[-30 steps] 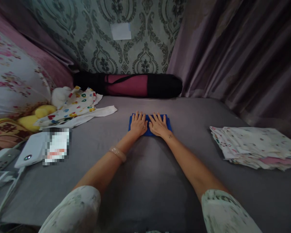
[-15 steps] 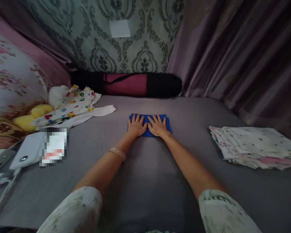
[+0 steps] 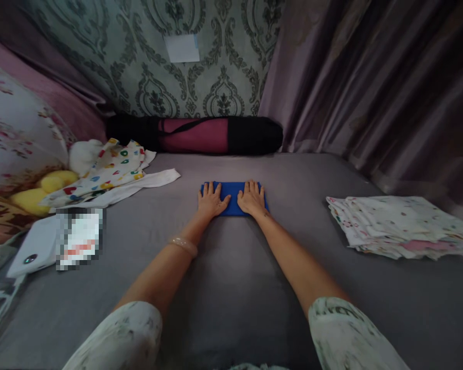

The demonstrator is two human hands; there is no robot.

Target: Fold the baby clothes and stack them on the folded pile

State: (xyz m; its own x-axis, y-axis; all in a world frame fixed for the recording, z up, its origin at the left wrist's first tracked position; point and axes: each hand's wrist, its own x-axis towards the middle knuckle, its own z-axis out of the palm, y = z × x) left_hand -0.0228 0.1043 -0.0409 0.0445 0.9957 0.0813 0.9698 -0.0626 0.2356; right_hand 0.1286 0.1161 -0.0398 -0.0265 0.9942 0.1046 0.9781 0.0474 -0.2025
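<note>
A small folded blue cloth (image 3: 234,197) lies flat on the grey bed sheet (image 3: 231,288) in front of me. My left hand (image 3: 211,200) rests palm down on its left part, fingers stretched out and spread. On the cloth's right part my right hand (image 3: 252,198) lies flat too, fingers open. A strip of blue shows between the two hands. A pale bangle sits on my left wrist.
A stack of folded printed cloths (image 3: 397,223) lies at the right. At the left are a white garment with coloured hearts (image 3: 113,172), yellow and white soft toys (image 3: 50,187), a floral pillow and a white device (image 3: 34,246). A black and maroon roll (image 3: 195,134) lies against the wall.
My hands have slid apart along the blue cloth, the left going left and the right going right, so more blue shows between them. The view has shifted slightly.
</note>
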